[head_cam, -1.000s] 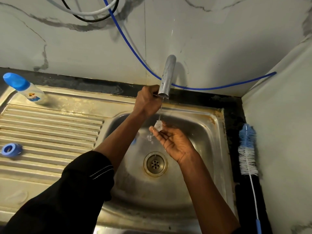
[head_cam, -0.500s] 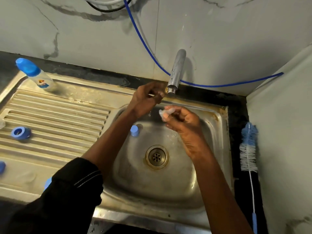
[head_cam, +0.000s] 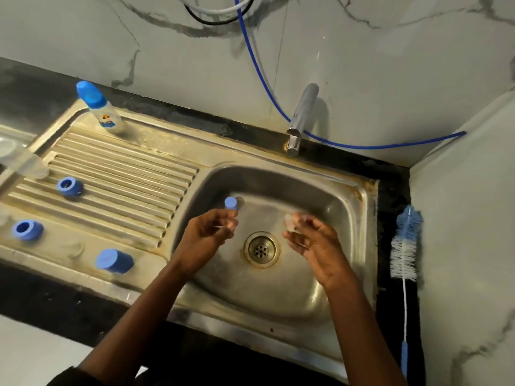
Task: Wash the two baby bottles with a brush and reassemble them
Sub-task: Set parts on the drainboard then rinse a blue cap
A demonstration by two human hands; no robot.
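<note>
My right hand (head_cam: pixel 312 243) hovers over the sink basin (head_cam: pixel 320 288) and pinches a small clear teat (head_cam: pixel 289 220) at its fingertips; the teat is blurred. To the left of the drain (head_cam: pixel 261 249), my left hand (head_cam: pixel 207 235) hangs with loosely curled fingers and holds nothing. A blue cap (head_cam: pixel 230 203) lies in the basin just beyond my left hand. An assembled baby bottle (head_cam: pixel 101 112) with a blue cap stands at the back of the drainboard. The bottle brush (head_cam: pixel 405 243) lies on the black counter to the right of the sink.
Two blue rings (head_cam: pixel 69 186) (head_cam: pixel 27 230) and a larger blue cap (head_cam: pixel 114 261) sit on the ribbed drainboard (head_cam: pixel 125 174). A clear bottle body (head_cam: pixel 25 162) lies at the left edge. The tap (head_cam: pixel 302 118) stands behind the basin, with no water seen running. Walls close off the back and right.
Both hands left the tap and dropped lower over the basin, moving apart. The water stream is gone. The right hand still carries the teat.
</note>
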